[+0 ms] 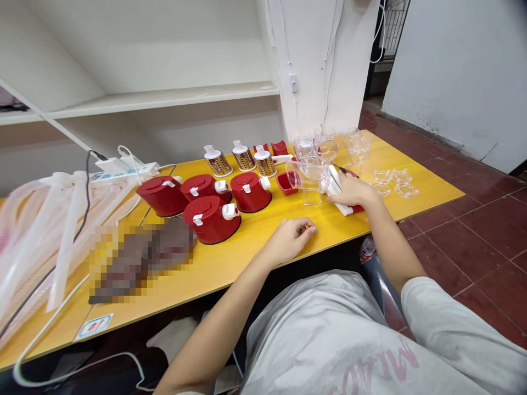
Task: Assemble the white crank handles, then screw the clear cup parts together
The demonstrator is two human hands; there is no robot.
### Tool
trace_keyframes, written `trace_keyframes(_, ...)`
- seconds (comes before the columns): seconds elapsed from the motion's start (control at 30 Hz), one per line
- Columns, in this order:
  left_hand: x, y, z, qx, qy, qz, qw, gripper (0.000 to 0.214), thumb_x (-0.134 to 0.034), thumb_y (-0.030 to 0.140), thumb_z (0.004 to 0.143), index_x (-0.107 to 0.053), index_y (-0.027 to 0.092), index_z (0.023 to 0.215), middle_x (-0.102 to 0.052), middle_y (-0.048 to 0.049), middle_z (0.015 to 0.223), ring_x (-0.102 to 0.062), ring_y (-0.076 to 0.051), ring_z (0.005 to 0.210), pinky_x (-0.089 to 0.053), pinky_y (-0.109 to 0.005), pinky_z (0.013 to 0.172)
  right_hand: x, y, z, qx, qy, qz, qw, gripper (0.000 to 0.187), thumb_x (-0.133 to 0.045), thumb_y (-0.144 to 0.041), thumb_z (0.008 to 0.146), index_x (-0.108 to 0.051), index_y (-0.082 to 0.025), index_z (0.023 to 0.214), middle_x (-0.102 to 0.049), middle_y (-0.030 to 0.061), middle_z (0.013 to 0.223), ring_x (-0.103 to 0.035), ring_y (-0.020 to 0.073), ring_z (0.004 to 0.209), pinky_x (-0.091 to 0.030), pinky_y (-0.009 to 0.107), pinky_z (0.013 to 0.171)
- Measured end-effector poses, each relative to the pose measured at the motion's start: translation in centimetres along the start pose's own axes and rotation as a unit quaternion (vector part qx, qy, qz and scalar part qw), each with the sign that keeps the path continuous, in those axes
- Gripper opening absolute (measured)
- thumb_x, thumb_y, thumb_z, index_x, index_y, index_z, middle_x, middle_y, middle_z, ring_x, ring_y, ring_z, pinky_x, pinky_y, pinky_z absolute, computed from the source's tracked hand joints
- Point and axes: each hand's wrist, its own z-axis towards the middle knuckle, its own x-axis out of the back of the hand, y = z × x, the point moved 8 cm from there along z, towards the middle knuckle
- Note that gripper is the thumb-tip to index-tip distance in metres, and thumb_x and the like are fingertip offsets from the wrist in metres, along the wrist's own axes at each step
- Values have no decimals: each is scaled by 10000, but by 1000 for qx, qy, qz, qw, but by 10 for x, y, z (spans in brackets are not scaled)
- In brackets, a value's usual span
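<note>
My right hand (352, 192) lies over a white-and-red plastic part (340, 192), fingers curled around it, beside a clear plastic jug (309, 178). My left hand (290, 240) rests curled on the yellow table (242, 263), with nothing visible in it. To its left stand several red lidded canisters (212, 219) with white fittings. Behind those are several metal drum graters (242, 157) with white tops. A small red tray (286, 182) sits next to the jug, and several clear plastic rings (395, 181) lie at the right.
Further clear plastic cups (356, 144) stand at the table's far end. A pixelated object (142, 260) lies at the near left, beside clear plastic tubes (45, 236). A power strip (123, 171) with cables lies behind them. A white shelf unit and pillar rise behind; red floor tiles lie right.
</note>
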Motion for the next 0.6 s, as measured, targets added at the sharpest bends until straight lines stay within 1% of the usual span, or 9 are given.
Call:
trace_keyframes(0.07,0,0,0,-1,1,1,1000,371,-564,480,1066,-786,189,1006,-737,-35,804,-603,-206,697,-406,-331,686,-1,-1,0,-25,-8,-3,1000,979,-736,-652,926,-448,-52,1644,-594,366,1630,-672,533,1450,-559,629,1185)
trace_keyframes(0.17,-1,-1,1,-2,2,3,1000,365,-570,477,1065,-788,190,1002,-743,-36,808,-605,-205,697,-405,-331,685,-2,-4,0,-37,-10,-7,999,892,-655,-566,985,-413,-52,1673,-545,370,1685,-648,541,1487,-543,642,1214)
trace_keyframes(0.3,-1,-2,1,-2,3,4,1000,367,-568,477,1069,-788,192,1000,-742,-34,806,-602,-203,693,-404,-330,685,-3,-5,1,-40,-8,-15,999,803,-680,-498,949,-509,-42,1587,-615,356,1614,-655,547,1469,-540,641,1221)
trace_keyframes(0.43,-2,-3,1,-3,3,3,1000,369,-567,479,1075,-790,193,1006,-746,-32,809,-606,-201,694,-414,-328,686,-6,-5,2,-35,-5,-14,999,815,-676,-480,934,-511,-34,1596,-613,346,1616,-604,549,1524,-505,648,1267)
trace_keyframes(0.5,-2,-3,1,-4,4,3,1000,370,-570,482,1075,-791,194,1006,-751,-34,815,-610,-202,696,-420,-327,687,-7,-5,2,-31,-5,-11,999,840,-666,-455,934,-472,-55,1647,-598,339,1627,-582,556,1544,-492,667,1275)
trace_keyframes(0.6,-1,-3,1,-5,4,5,1000,373,-570,486,1072,-791,192,1004,-753,-36,817,-609,-202,692,-421,-328,686,-9,-5,2,-25,-9,-6,1000,917,-663,-436,936,-367,-128,1747,-576,318,1648,-572,569,1547,-485,698,1268)
